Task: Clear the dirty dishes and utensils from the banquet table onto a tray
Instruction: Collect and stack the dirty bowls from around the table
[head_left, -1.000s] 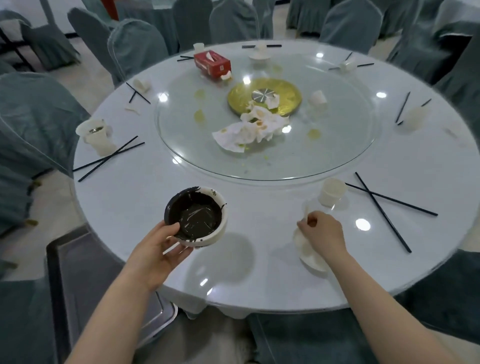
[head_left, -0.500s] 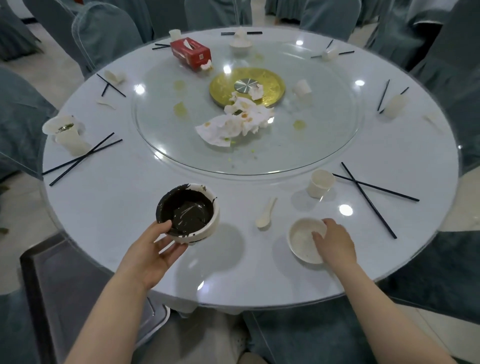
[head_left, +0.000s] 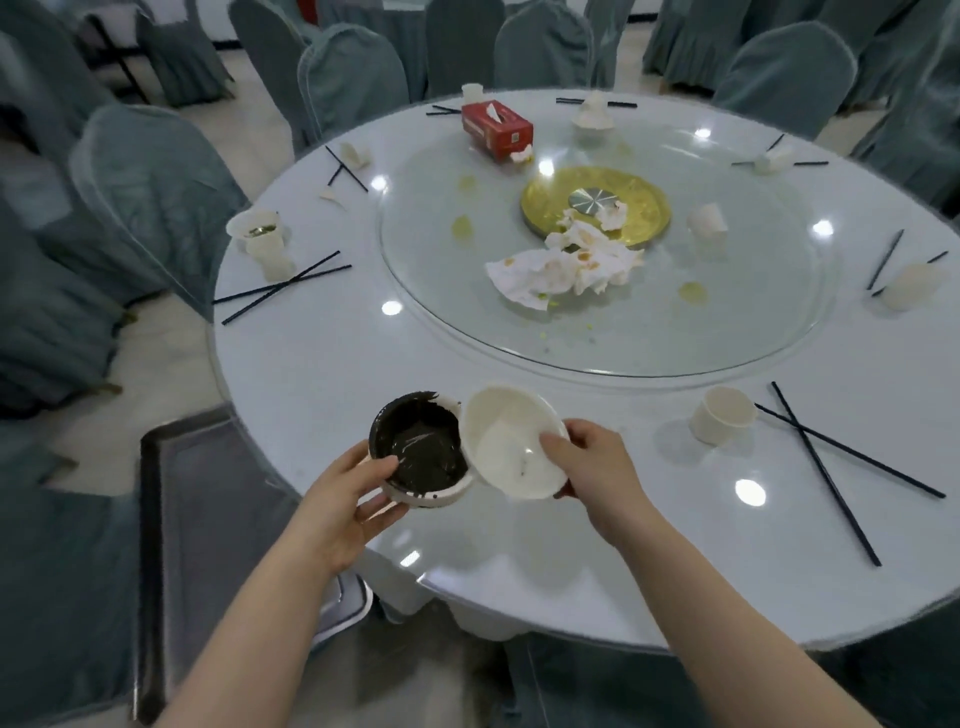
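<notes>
Head view. Since half a second ago the white bowl (head_left: 511, 441) has left the worktop (head_left: 322, 374): it is now lifted and tilted, its rim touching the rim of the dark-smeared bowl (head_left: 423, 449) at the 6 o'clock edge. The small white spoon seen earlier beside it is no longer visible.

The left hand (head_left: 343, 496) grips the dark-smeared bowl, thumb over the near rim, fingers curled beneath. The right hand (head_left: 597, 467) holds the white bowl, thumb inside the rim, fingers behind.

Dark-smeared bowl: round, white outside, interior coated with glossy black residue. White bowl: round, matte, nearly clean inside.

A grey metal tray (head_left: 208, 519), rectangular with rounded corners, sits low at 8 o'clock, off the worktop's edge.

The worktop is round, pale and glossy, with a clear glass turntable (head_left: 675, 332) at centre. On the turntable: crumpled stained napkins (head_left: 561, 267), a gold disc (head_left: 644, 208) and a red tissue box (head_left: 496, 130) at 12 o'clock. A plain white cup (head_left: 722, 415) stands at 4 o'clock beside crossed black chopsticks (head_left: 826, 473). More black chopsticks (head_left: 283, 286) lie at 9 o'clock. Chairs in grey-green fabric covers (head_left: 156, 197) ring the worktop.
</notes>
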